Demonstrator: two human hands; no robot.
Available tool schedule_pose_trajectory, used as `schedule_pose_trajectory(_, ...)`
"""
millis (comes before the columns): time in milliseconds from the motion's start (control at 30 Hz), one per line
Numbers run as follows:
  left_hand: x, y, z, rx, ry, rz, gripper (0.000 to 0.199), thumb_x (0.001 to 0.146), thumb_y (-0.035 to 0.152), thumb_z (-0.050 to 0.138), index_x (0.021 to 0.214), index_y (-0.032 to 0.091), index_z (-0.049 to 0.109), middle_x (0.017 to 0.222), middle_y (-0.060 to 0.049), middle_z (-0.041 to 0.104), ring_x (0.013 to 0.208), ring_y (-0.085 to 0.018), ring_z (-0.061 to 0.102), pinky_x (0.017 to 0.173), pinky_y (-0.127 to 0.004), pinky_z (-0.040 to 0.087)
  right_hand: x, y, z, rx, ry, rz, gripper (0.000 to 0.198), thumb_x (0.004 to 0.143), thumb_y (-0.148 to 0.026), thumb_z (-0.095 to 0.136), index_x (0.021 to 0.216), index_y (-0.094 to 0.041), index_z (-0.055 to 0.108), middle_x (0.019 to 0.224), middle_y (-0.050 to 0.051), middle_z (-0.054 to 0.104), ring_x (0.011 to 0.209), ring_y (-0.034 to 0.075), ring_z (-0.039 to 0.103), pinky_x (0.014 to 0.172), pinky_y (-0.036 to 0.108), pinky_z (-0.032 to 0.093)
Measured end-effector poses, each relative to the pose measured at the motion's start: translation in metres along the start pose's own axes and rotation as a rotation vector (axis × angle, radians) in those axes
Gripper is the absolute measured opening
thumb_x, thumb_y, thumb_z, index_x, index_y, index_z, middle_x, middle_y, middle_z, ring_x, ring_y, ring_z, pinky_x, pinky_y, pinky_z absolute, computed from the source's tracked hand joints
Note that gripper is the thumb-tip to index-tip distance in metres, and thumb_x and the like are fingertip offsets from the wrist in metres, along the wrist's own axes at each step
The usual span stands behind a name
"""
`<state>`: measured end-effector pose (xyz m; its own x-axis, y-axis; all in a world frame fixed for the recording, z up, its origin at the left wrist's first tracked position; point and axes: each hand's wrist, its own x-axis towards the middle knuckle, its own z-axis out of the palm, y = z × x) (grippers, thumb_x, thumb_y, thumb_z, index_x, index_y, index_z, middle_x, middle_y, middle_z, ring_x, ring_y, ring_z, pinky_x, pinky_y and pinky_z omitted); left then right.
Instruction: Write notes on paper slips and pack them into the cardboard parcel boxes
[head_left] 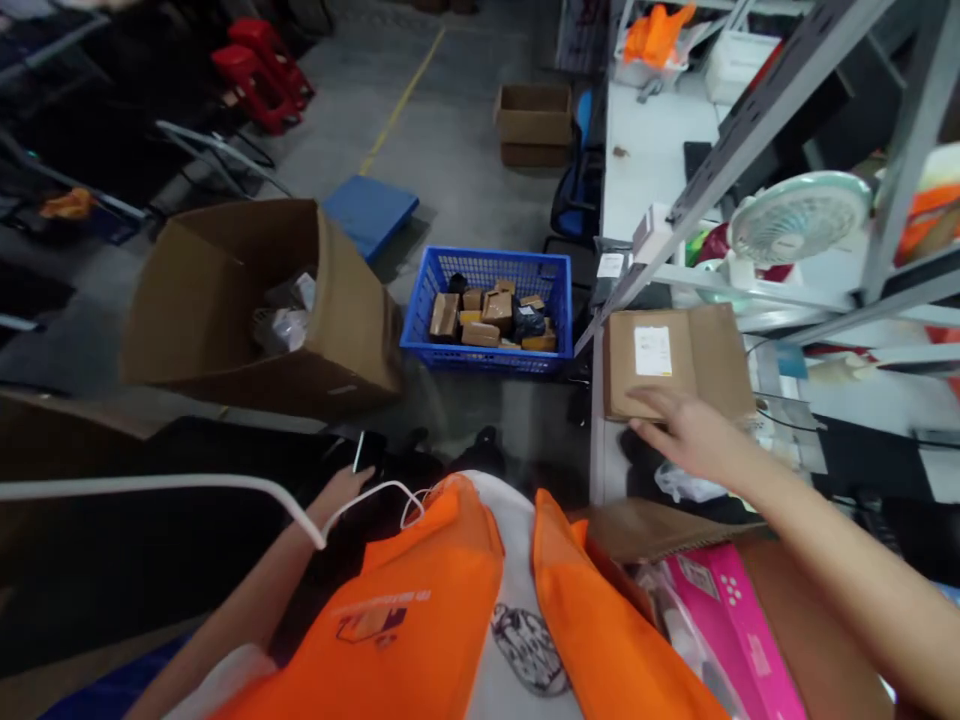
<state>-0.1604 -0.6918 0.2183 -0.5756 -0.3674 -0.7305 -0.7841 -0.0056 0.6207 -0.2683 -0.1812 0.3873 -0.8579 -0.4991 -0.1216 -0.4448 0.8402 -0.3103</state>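
My right hand [694, 432] reaches out over the white table edge, fingers spread, touching the near edge of a flat brown cardboard parcel [705, 345] with a white label [652, 350]. My left hand [346, 492] is low by my lap, gripping a dark phone [367, 450] with a white cable [187, 487] running from it. An orange vest [420, 620] fills the bottom of the view.
A blue basket [487, 355] of several small parcels stands on the floor ahead. A large open cardboard box [225, 300] lies left of it. A pink box [720, 610] and a shelf frame with a fan [795, 215] are at right.
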Motion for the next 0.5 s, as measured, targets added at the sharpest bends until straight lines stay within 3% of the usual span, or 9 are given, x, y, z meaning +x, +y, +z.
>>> schedule_pose_trajectory(67,0.033,0.047,0.028,-0.046,-0.094,0.077,0.024,0.073,0.035,0.079,0.085,0.015,0.071,0.074,-0.004,0.075,0.069,-0.023,0.070,0.066,-0.032,0.056,0.004,-0.037,-0.006,0.070,-0.075,0.003,0.046,0.101,-0.039,0.042,0.135,-0.016,0.061,0.131,0.013,0.068,0.118,0.027,0.067,0.103,0.043,0.055)
schedule_pose_trajectory(133,0.054,0.103,0.079,-0.102,-0.221,0.188,0.037,0.070,0.041,0.080,0.096,0.016,0.073,0.081,-0.004,0.076,0.076,-0.023,0.072,0.074,-0.033,0.058,0.012,-0.063,-0.005,0.093,-0.071,0.030,0.049,0.099,-0.037,0.046,0.140,-0.013,0.057,0.137,0.015,0.064,0.123,0.028,0.064,0.107,0.044,0.053)
schedule_pose_trajectory(200,0.055,0.157,0.144,-0.242,-0.401,0.297,0.039,0.065,0.038,0.083,0.094,0.015,0.072,0.078,-0.005,0.074,0.077,-0.023,0.072,0.076,-0.034,0.058,0.022,-0.079,0.002,0.093,-0.030,0.115,0.062,0.095,-0.038,0.053,0.150,-0.010,0.046,0.149,0.018,0.053,0.135,0.032,0.055,0.113,0.049,0.048)
schedule_pose_trajectory(267,0.034,0.197,0.209,-0.275,-0.601,0.281,0.033,0.061,0.035,0.083,0.084,0.016,0.071,0.072,-0.003,0.071,0.071,-0.022,0.070,0.073,-0.035,0.058,0.031,-0.086,0.010,0.112,0.028,0.270,0.082,0.090,-0.043,0.061,0.158,-0.009,0.031,0.158,0.021,0.040,0.144,0.036,0.044,0.117,0.054,0.042)
schedule_pose_trajectory(300,0.018,0.209,0.237,-0.256,-0.712,0.265,0.031,0.060,0.034,0.084,0.080,0.015,0.070,0.072,-0.004,0.071,0.070,-0.022,0.070,0.073,-0.035,0.058,0.036,-0.087,0.013,0.136,0.062,0.361,0.092,0.087,-0.047,0.065,0.161,-0.009,0.025,0.160,0.022,0.036,0.147,0.037,0.040,0.118,0.055,0.040)
schedule_pose_trajectory(367,-0.016,0.219,0.276,-0.202,-1.057,0.191,0.036,0.060,0.032,0.086,0.089,0.015,0.073,0.081,-0.006,0.074,0.077,-0.023,0.071,0.075,-0.035,0.058,0.044,-0.091,0.018,0.198,0.142,0.548,0.107,0.081,-0.053,0.071,0.162,-0.008,0.017,0.161,0.025,0.033,0.148,0.038,0.037,0.119,0.054,0.040)
schedule_pose_trajectory(433,-0.044,0.217,0.290,-0.129,-1.283,0.087,0.047,0.062,0.034,0.088,0.103,0.017,0.074,0.093,-0.008,0.075,0.084,-0.023,0.071,0.077,-0.036,0.058,0.050,-0.098,0.022,0.251,0.238,0.760,0.112,0.078,-0.053,0.073,0.162,-0.007,0.015,0.158,0.027,0.036,0.145,0.040,0.042,0.117,0.054,0.042)
schedule_pose_trajectory(500,-0.053,0.213,0.290,-0.009,-1.456,0.072,0.051,0.068,0.040,0.087,0.112,0.019,0.073,0.101,-0.008,0.075,0.089,-0.022,0.071,0.082,-0.035,0.057,0.053,-0.112,0.029,0.276,0.356,0.999,0.109,0.077,-0.047,0.071,0.162,-0.005,0.016,0.153,0.029,0.042,0.140,0.041,0.048,0.113,0.055,0.044)
